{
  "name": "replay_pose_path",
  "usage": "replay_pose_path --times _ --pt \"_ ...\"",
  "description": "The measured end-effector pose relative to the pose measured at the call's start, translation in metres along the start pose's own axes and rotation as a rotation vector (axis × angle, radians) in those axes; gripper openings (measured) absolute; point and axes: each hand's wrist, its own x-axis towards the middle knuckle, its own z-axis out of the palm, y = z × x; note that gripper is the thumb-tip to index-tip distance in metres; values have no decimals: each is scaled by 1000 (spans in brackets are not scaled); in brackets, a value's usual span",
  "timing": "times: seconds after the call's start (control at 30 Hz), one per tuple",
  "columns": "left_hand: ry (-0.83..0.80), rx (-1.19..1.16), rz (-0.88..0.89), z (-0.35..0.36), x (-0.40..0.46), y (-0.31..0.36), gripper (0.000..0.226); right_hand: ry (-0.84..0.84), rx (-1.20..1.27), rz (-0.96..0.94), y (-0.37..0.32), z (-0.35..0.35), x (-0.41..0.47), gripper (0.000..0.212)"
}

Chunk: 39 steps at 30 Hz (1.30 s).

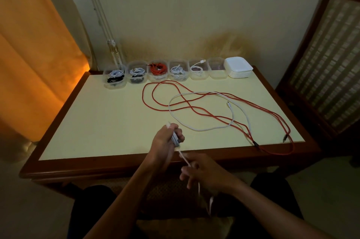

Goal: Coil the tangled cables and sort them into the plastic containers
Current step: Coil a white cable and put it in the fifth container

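My left hand [166, 141] is curled around a few loops of white cable [174, 137], the wraps running across the palm and one end poking out past the fingers. From there a strand of the same cable runs down to my right hand [202, 172], which pinches it between thumb and fingers just off the near edge of the table [97, 121]; the rest drops toward my lap.

On the table, beyond my left hand, a second white cable [204, 129] lies in a loose loop, crossed over and under a long red cable [155, 107] that sprawls toward the table's right side and hangs slightly over its near right edge.

Along the table's far edge stands a row of clear plastic containers [217, 72]. Counting from the left, the first two hold white and black coils, the third a red coil, the fourth white coils, the fifth one white cable. The sixth I cannot tell. A stack of white lids [238, 69] sits at the right end of the row.
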Motion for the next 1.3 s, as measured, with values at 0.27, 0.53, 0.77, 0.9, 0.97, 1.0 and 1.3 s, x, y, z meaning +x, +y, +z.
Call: replay_pose_path --times 0.27,0.53,0.77,0.9,0.97,1.0,1.3 --pt "-105 661 153 -14 -4 -21 43 18 361 55 -55 -22 -5 23" --pt "-274 554 152 -9 -15 -17 52 311 337 82 -57 -42 9 26" --pt "-323 479 99 -10 -21 -11 47 388 141 98 -33 -34 21 28" --pt "-296 297 3 -15 -18 -10 48 402 -57 -60 -24 -25 25 21" --pt "-315 145 -36 -17 -16 -10 47 376 -109 -124 -20 -18 27 21" --pt "-320 91 -55 -19 -15 -10 46 364 -113 -137 -19 -15 27 22" --pt "-150 -84 -205 -16 -9 -9 51 352 -186 -192 -17 -7 32 33"
